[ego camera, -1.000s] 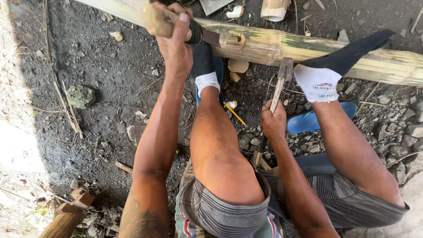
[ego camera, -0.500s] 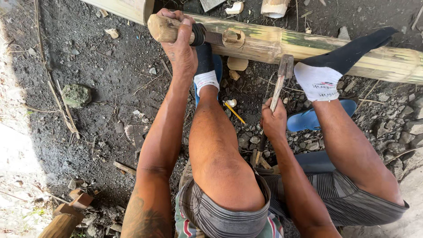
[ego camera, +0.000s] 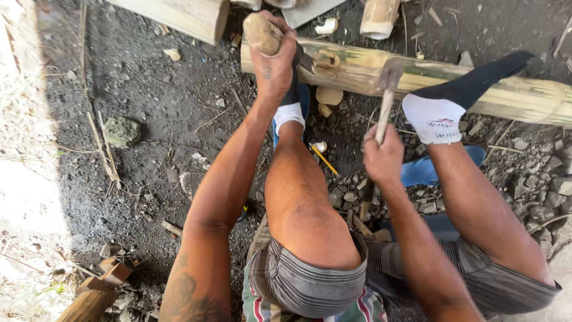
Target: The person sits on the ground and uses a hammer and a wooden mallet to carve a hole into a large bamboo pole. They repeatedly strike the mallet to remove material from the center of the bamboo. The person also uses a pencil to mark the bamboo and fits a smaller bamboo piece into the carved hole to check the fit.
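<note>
left hand [ego camera: 273, 65] clamps chisel [ego camera: 280, 43] | right hand [ego camera: 384, 156] clamps hammer [ego camera: 386, 98] | bamboo pole [ego camera: 417, 74] lies left-right

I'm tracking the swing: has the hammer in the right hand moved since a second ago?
Yes. The hammer has swung up: its head, earlier short of the bamboo pole, now lies over it. The right hand grips the handle.
</note>
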